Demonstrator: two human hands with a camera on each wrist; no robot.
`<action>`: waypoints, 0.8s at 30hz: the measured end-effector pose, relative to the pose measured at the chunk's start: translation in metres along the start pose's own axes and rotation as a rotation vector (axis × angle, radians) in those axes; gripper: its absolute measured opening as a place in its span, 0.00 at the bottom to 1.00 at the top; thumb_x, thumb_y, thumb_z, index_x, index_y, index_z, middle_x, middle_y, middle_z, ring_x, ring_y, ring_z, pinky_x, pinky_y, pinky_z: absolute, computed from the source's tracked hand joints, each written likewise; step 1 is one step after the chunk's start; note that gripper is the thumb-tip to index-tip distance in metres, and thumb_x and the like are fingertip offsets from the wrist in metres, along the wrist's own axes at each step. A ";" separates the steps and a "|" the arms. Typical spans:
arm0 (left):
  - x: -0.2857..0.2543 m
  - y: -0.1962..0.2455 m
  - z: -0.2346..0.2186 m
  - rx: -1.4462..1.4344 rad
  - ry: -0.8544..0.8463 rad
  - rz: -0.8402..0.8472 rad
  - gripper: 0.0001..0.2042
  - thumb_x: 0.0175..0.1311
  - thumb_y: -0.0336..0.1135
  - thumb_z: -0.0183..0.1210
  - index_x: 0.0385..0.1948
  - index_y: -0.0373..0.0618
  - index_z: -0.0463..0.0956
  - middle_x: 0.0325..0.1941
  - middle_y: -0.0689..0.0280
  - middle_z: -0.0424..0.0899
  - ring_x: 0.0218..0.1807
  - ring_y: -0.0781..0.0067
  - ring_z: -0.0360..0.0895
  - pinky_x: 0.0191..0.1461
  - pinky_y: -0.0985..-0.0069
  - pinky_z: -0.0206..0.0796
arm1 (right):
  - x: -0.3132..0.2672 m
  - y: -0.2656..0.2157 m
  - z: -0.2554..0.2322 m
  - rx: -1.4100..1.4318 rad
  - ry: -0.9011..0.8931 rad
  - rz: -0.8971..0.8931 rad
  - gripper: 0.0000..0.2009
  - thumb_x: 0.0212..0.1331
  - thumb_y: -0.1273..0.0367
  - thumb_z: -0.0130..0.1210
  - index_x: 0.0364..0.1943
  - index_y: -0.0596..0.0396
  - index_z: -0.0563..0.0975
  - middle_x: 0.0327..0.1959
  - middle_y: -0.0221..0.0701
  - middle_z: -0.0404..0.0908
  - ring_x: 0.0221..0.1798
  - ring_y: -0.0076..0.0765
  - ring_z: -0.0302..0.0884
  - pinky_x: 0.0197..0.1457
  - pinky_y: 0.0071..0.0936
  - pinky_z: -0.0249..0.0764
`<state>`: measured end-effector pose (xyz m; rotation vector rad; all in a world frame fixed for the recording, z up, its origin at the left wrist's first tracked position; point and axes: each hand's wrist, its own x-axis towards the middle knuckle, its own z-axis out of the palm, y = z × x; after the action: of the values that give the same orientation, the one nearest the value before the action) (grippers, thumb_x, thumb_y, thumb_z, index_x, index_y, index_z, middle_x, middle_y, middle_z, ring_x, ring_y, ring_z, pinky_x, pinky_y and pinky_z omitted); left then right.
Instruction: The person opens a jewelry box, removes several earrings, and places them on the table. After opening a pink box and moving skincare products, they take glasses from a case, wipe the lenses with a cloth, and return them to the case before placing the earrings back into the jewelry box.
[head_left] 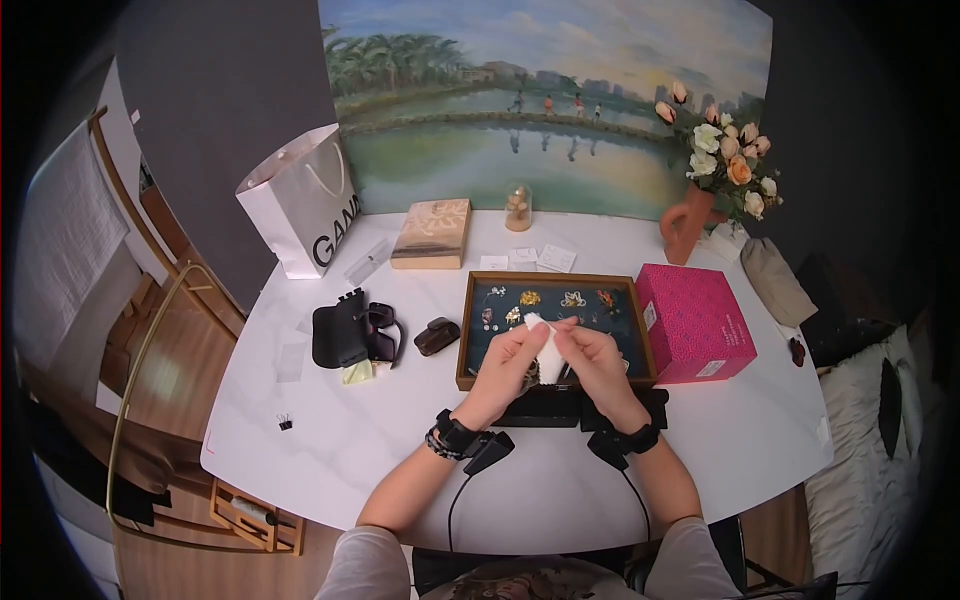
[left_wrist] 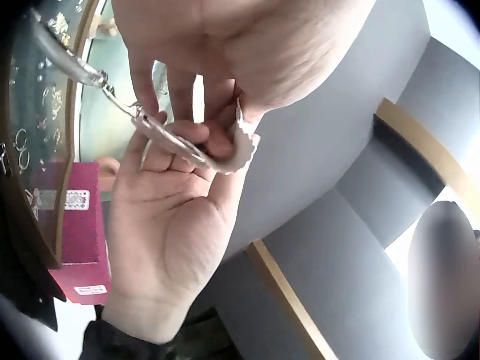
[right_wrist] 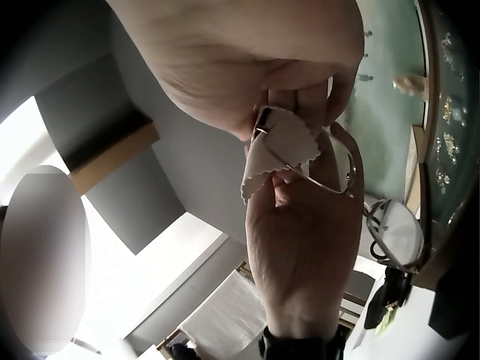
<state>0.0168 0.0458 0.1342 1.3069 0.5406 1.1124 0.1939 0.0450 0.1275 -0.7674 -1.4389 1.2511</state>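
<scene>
Above the front of a jewellery tray, my left hand and right hand meet with bent fingers around a white cleaning cloth. In the right wrist view, this scallop-edged cloth lies folded over one lens of thin metal-rimmed eyeglasses. The other lens is uncovered and sticks out past the left hand. My left hand steadies the eyeglasses while the right thumb and fingers pinch the cloth. In the left wrist view, the bare lens reaches toward the tray; fingers partly hide the frame.
Right of the tray stands a pink box. To the left are a brown case, sunglasses and a black case. A book, paper bag and flower vase stand behind.
</scene>
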 end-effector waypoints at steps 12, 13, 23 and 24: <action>0.010 -0.011 -0.038 0.063 0.143 0.014 0.27 0.84 0.53 0.44 0.54 0.34 0.80 0.53 0.57 0.88 0.53 0.71 0.85 0.62 0.72 0.75 | -0.001 0.014 0.011 -0.088 -0.218 -0.029 0.14 0.77 0.66 0.55 0.56 0.63 0.75 0.40 0.31 0.86 0.45 0.22 0.84 0.55 0.23 0.79; 0.011 -0.017 -0.043 0.138 0.122 -0.018 0.27 0.84 0.53 0.45 0.54 0.34 0.80 0.52 0.57 0.88 0.53 0.72 0.86 0.62 0.73 0.76 | -0.004 0.002 0.013 0.063 -0.181 0.045 0.14 0.79 0.63 0.51 0.53 0.62 0.75 0.36 0.30 0.85 0.40 0.22 0.83 0.51 0.23 0.79; 0.009 -0.004 -0.024 0.037 0.203 -0.053 0.27 0.83 0.52 0.47 0.50 0.30 0.81 0.46 0.56 0.89 0.45 0.70 0.88 0.54 0.71 0.81 | -0.010 -0.038 0.016 0.254 0.020 0.240 0.20 0.83 0.56 0.43 0.67 0.54 0.69 0.25 0.23 0.72 0.18 0.16 0.65 0.28 0.19 0.67; 0.011 -0.008 -0.029 0.010 0.254 -0.024 0.26 0.83 0.52 0.47 0.48 0.31 0.81 0.43 0.57 0.89 0.41 0.70 0.88 0.52 0.72 0.81 | -0.011 -0.036 0.015 0.300 0.048 0.229 0.21 0.83 0.57 0.43 0.70 0.53 0.67 0.25 0.22 0.69 0.18 0.15 0.61 0.29 0.19 0.66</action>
<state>-0.0008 0.0702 0.1222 1.1716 0.7481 1.2652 0.1881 0.0216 0.1599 -0.7640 -1.1128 1.5707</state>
